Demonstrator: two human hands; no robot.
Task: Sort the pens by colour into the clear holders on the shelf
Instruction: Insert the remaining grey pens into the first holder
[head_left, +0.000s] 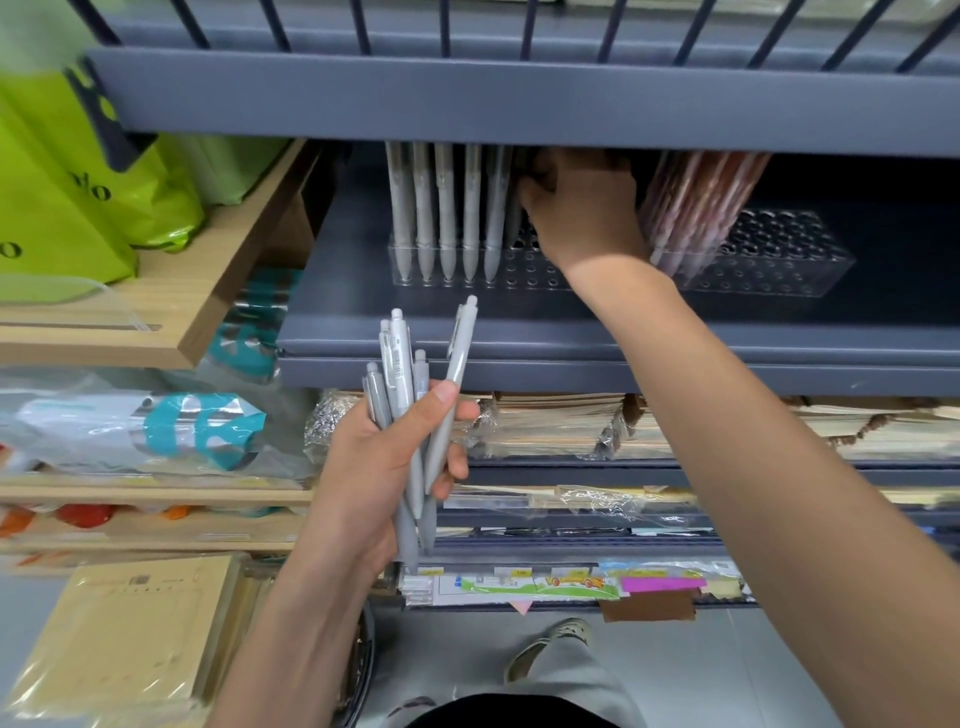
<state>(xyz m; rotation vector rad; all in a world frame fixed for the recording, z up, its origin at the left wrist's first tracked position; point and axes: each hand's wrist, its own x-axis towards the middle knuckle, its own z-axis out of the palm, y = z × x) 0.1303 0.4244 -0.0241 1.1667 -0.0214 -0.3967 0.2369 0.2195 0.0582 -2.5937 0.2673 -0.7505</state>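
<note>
My left hand (384, 462) is closed around a bundle of pale grey click pens (410, 415), tips down, held below the dark grey metal shelf (519, 332). My right hand (582, 208) reaches deep under the upper shelf, at the clear plastic holder with round holes (524, 270), beside the row of grey pens already standing in it (447, 218). The fingers (530, 192) of this hand are curled, but I cannot tell whether they grip a pen, because the hand hides it. Just to the right stands a second clear holder (769, 254) with reddish-pink pens (696, 202), which lean.

To do this step well, I think I should bring each pen upright over the next free hole next to the grey row, push it down until it sits, and keep it away from the pink group.

One pen in my left hand carries a small barcode sticker (397, 361), too small to read. The lime green bags (62, 171) show dark letters, only partly visible. The shelf labels low down (519, 573) are not readable.
</note>
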